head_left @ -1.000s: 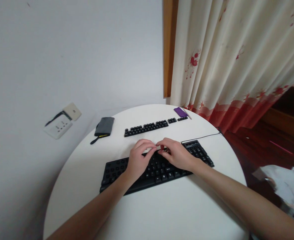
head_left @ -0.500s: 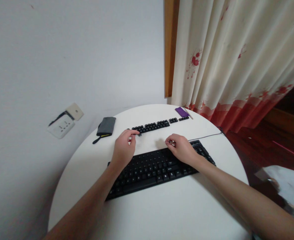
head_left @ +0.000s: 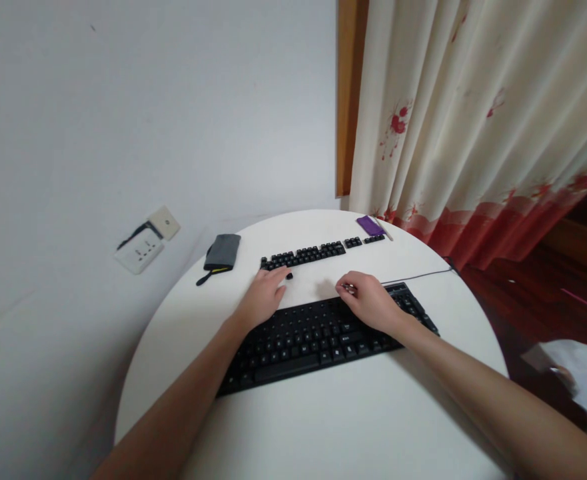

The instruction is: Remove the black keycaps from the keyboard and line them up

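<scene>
Single keycap (head_left: 289, 276) lies just beside the loosely open left hand (head_left: 264, 295), seemingly unpinched; keycap rows (head_left: 318, 253) beyond are probably aligned to keep order. Over the keyboard (head_left: 298, 340), the right hand (head_left: 369, 300) curls round a small metallic piece (head_left: 349, 289).

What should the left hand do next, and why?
Maybe the left hand should nudge the loose black key toward the row of keys behind it, because that key sits by its fingertips, apart from the row.
</scene>
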`<state>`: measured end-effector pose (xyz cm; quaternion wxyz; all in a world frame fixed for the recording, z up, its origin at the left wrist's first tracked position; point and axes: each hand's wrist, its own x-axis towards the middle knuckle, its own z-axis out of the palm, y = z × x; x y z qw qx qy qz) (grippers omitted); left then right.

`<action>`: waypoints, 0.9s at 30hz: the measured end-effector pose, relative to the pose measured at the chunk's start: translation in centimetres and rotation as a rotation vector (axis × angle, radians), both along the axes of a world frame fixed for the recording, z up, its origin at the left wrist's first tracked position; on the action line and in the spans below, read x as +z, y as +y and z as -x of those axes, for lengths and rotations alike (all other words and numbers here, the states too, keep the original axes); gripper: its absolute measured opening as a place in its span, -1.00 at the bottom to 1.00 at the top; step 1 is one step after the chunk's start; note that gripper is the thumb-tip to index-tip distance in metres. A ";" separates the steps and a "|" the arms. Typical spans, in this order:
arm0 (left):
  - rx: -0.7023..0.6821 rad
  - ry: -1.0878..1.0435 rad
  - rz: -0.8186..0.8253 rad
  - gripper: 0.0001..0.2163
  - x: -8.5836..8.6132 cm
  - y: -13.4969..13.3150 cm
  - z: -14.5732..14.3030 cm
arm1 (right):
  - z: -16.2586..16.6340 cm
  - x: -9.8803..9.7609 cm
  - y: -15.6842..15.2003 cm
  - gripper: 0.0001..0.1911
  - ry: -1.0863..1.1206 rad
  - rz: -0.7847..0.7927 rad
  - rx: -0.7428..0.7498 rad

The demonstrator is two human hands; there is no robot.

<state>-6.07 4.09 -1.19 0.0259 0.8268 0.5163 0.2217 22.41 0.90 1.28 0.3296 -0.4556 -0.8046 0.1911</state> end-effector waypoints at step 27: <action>-0.126 -1.327 0.801 -0.77 4.2 -5.8 -7.6 | 0.8 0.5 -1.5 -0.77 0.312 -0.174 0.232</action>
